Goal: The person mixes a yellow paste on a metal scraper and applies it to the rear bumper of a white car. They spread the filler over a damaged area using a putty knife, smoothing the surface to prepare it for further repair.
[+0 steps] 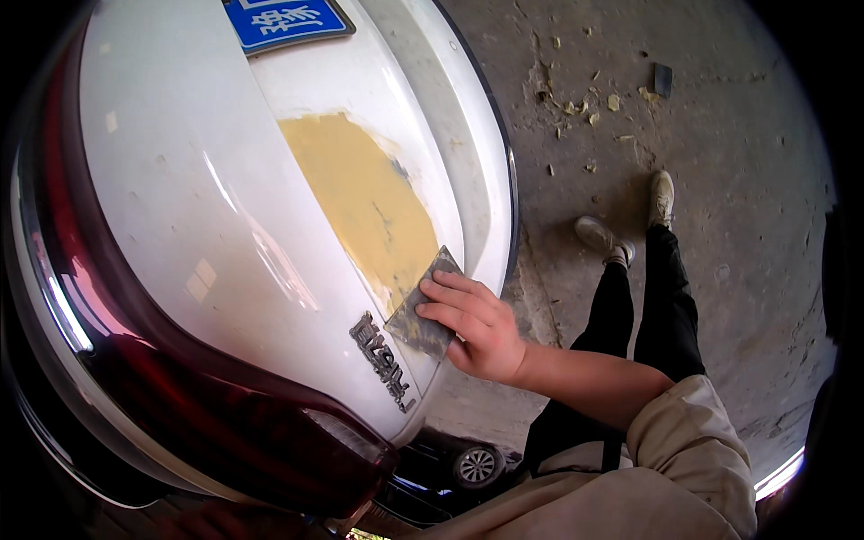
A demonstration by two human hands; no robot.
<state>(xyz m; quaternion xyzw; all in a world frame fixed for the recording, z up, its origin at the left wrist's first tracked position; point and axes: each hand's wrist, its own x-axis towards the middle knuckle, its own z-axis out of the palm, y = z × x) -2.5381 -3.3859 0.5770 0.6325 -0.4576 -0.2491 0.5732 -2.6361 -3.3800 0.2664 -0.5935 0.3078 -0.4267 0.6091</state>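
Observation:
My right hand [474, 324] presses a grey flat scraper blade [421, 310] against the white rear panel of a car [180, 207]. The blade sits at the lower edge of a tan patch of body filler [364, 193] spread on the panel. My fingers lie flat on the blade's back. A chrome badge [382, 360] sits just below and left of the blade. My left hand is not in view.
A blue plate [283, 20] is at the top of the panel and a dark red tail light [225, 423] curves along the lower left. My legs and pale shoes [630, 225] stand on a concrete floor [738, 135] strewn with filler crumbs [585, 103].

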